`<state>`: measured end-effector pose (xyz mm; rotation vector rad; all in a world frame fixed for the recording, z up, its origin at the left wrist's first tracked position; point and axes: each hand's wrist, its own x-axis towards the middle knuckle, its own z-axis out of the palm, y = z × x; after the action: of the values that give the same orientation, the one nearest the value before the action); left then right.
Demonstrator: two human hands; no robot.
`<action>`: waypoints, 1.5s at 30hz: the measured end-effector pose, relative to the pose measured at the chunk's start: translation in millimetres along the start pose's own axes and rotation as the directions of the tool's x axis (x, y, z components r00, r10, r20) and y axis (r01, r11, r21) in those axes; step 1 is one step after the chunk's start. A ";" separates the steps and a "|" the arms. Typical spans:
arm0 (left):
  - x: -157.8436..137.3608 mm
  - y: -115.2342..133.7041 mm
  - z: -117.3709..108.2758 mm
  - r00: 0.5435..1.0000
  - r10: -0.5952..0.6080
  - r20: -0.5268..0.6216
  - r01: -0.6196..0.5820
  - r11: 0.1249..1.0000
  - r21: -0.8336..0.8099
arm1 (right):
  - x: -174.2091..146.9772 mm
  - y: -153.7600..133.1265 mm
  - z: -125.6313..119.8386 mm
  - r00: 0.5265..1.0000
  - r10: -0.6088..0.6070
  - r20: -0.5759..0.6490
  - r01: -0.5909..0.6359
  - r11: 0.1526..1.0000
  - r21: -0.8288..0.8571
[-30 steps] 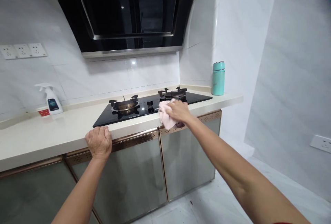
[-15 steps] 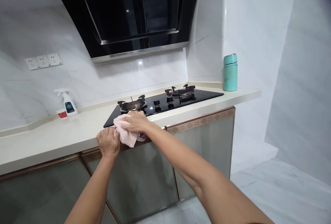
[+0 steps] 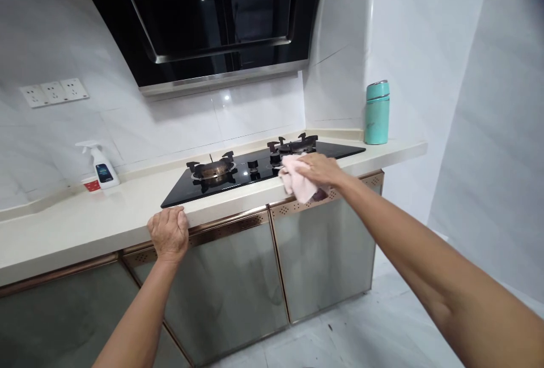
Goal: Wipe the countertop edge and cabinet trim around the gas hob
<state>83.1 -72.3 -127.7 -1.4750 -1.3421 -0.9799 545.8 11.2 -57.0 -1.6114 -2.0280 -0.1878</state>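
Observation:
My right hand (image 3: 319, 168) is closed on a pale pink cloth (image 3: 298, 184). The cloth lies over the front edge of the black glass gas stove (image 3: 181, 193), in front of the right burner (image 3: 293, 145), and part of it hangs down over the counter's front. My left hand (image 3: 169, 234) has its fingers curled over the front edge of the cream countertop (image 3: 114, 204), just below the stove's near left corner. Further left on the stove stands the other burner (image 3: 213, 169), with black control knobs (image 3: 253, 165) between the two.
A white spray bottle (image 3: 104, 168) and a small red-and-white container (image 3: 91, 184) stand at the back left of the counter. A turquoise flask (image 3: 377, 113) is near the right end. The black range hood (image 3: 199, 22) overhangs the stove. Cabinet doors (image 3: 229, 277) are below.
My right hand has moved the pink cloth rightward along the stove's front edge, away from my left hand. My left hand keeps its place on the counter edge; the view has shifted slightly.

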 end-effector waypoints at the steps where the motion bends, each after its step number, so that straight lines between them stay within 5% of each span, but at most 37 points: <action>1: 0.1 0.5 0.6 1.000 -0.008 -0.004 0.008 1.000 -0.003 | 1.0 14.0 -3.2 0.998 0.055 -0.008 -0.055 0.998 -0.013; 5: 0.1 3.0 4.7 0.999 -0.035 -0.011 0.035 0.999 0.003 | 4.1 36.9 -7.2 0.975 0.219 -0.035 -0.221 0.973 -0.072; 10: -0.7 6.9 10.5 0.997 -0.074 0.001 0.074 0.997 0.004 | 1.0 7.7 -0.6 0.980 0.195 -0.038 -0.198 0.969 -0.148; 16: 0.8 11.2 6.2 0.989 -0.138 0.055 0.138 0.990 -0.002 | -6.8 -100.0 16.9 0.990 -0.138 0.030 0.141 0.985 -0.104; 22: 1.8 9.3 2.5 0.990 -0.120 0.075 0.119 0.993 0.007 | -7.1 -240.0 42.9 0.887 -0.457 0.065 0.457 0.889 0.009; 26: 0.5 4.0 4.9 0.990 -0.112 0.084 0.111 0.994 0.008 | 5.5 -279.4 50.4 0.834 -0.539 0.117 0.531 0.842 0.093; 31: -0.1 1.5 -1.1 0.992 -0.068 0.108 0.074 0.996 -0.054 | 19.8 -246.8 43.3 0.863 -0.480 0.161 0.460 0.876 0.147; 39: 1.1 4.4 -4.7 0.994 -0.074 0.077 0.079 0.995 -0.060 | 27.1 -91.9 17.0 0.982 -0.142 0.126 0.136 0.989 0.051; 45: 1.6 8.3 0.8 0.991 -0.117 0.059 0.120 0.992 -0.038 | 30.7 -1.1 -5.7 0.982 0.186 0.041 -0.180 0.976 -0.121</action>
<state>91.5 -71.2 -127.2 -1.4774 -1.4722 -1.0538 542.3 34.9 -36.9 -1.8835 -1.9240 -0.2010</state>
